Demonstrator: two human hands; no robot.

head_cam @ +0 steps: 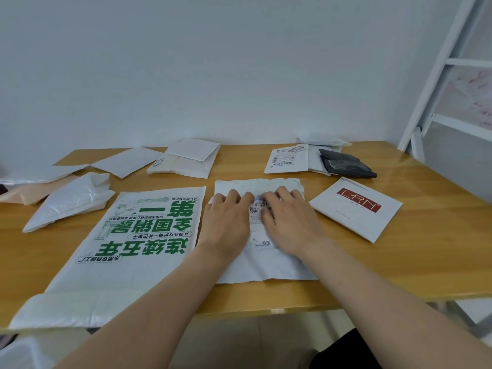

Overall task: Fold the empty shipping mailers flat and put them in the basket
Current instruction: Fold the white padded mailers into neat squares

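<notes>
Two hands lay palm down, side by side and nearly touching, on one white mailer (269, 265) at the middle of the wooden surface (404, 265). The left hand (229, 219) and right hand (290, 222) had their fingers stretched flat, pressing and gripping nothing. That mailer lay flat with its long axis running straight away from the person, one ragged edge at the far end and another at the near end. Its single shipping label (259, 209) showed between the hands.

Around it I counted:
- One large green-printed mailer (133, 235) just to the left, its long axis slanting from near-left to far-right and its print upside down to the person.
- One white mailer with a red logo (356, 209) to the right, turned cornerwise.
- One crumpled white bag (69, 201) and one peach bag (18, 195) at the left.
- Two flat white mailers (125, 161) at the far left.
- One stack of two (186, 158) at the back centre.
- At the back right, one labelled mailer (287, 158) and one black mailer (346, 163), overlapping. White ones lay behind them, but I could not tell how many.
</notes>
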